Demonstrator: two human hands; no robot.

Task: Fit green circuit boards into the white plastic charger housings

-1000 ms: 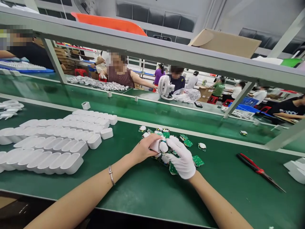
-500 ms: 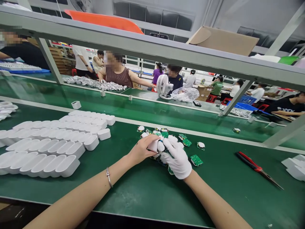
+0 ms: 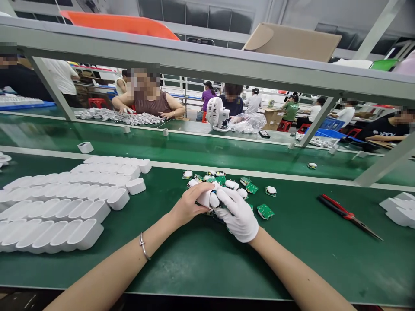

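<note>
My bare left hand point(image 3: 189, 206) is closed around a white plastic housing point(image 3: 204, 199), holding it tilted with its opening toward the right. In the white-gloved right hand point(image 3: 240, 217) is a circuit board with a white component point(image 3: 214, 200), pressed at the housing's mouth. The gloved fingers cover most of this board, so how deep it sits cannot be told. Just behind and beside both hands lies a loose pile of green circuit boards point(image 3: 251, 188) with white parts. One separate green board point(image 3: 265, 211) rests right of the glove.
Rows of white oval housings point(image 3: 92, 233) stand at left. Red-and-black pliers point(image 3: 348, 214) lie at right, near more white pieces point(image 3: 400, 210). Beyond the bench runs a green strip point(image 3: 194, 149) under a metal shelf beam point(image 3: 207, 65). Co-workers sit opposite, near a white fan point(image 3: 215, 113).
The circuit board has moved closer into the housing, and less of it shows under the glove. My view has shifted slightly. A co-worker opposite has drawn an outstretched arm back from the fan.
</note>
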